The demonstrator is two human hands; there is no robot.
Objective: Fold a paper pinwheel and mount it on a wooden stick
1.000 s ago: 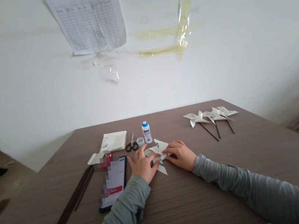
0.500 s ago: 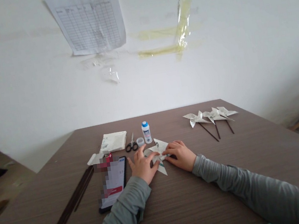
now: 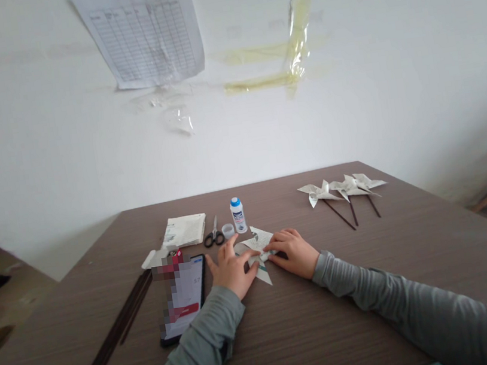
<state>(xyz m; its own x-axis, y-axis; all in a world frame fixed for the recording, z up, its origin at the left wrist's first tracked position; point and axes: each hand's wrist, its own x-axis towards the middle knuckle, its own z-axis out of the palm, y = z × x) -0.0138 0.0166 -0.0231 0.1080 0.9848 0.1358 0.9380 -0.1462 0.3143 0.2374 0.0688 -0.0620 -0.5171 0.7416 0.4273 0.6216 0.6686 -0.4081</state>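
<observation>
A paper pinwheel [image 3: 258, 239] of printed paper lies on the table between my hands, its pointed blades spreading outward. My left hand [image 3: 232, 267] pinches its left side with thumb and index finger, the other fingers fanned out. From the right, my right hand [image 3: 295, 254] presses its fingertips together on the pinwheel's centre; its thumb is partly hidden. Just beyond stand a white glue bottle [image 3: 239, 218] with a blue cap and a small clear cup [image 3: 228, 230]. Black-handled scissors [image 3: 213, 236] lie beside the cup.
A stack of paper squares [image 3: 184, 230] lies at the back left. Nearer are a phone [image 3: 188, 302], a red box [image 3: 168, 264] and dark sticks [image 3: 119, 327]. Several finished-looking pinwheels on sticks [image 3: 317, 192] rest at the back right. The wall [image 3: 257, 150] borders the table's far edge.
Almost nothing differs. Both hands stay on the pinwheel in the same grip, and the whole view has shifted very slightly.
</observation>
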